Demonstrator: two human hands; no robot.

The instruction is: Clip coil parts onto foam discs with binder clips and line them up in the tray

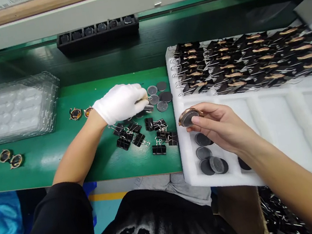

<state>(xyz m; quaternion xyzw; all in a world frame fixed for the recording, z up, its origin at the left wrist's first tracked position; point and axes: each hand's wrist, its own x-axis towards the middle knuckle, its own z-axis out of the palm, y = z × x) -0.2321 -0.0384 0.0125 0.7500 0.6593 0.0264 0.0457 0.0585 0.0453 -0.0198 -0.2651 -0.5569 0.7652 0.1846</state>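
My left hand (123, 102), in a white glove, is over the green table with its fingertips pinched together on a black binder clip (149, 108), partly hidden by the fingers. More binder clips (129, 132) with wire handles lie just below it. Dark round discs (162, 106) are spread right beside the fingertips. My bare right hand (218, 123) grips a rose-gold watch case (189, 116) with a dark disc on its face, thumb on the disc. It is above the left edge of a white foam tray (187, 155), where several more dark discs (204, 153) lie.
Clipped watch cases (233, 65) fill the tray's upper rows. Clear plastic trays (11, 111) are stacked at left, with loose watch cases (16, 161) nearby. A black holder (98, 35) stands at the back. Below the tray, a box holds many binder clips (282, 215).
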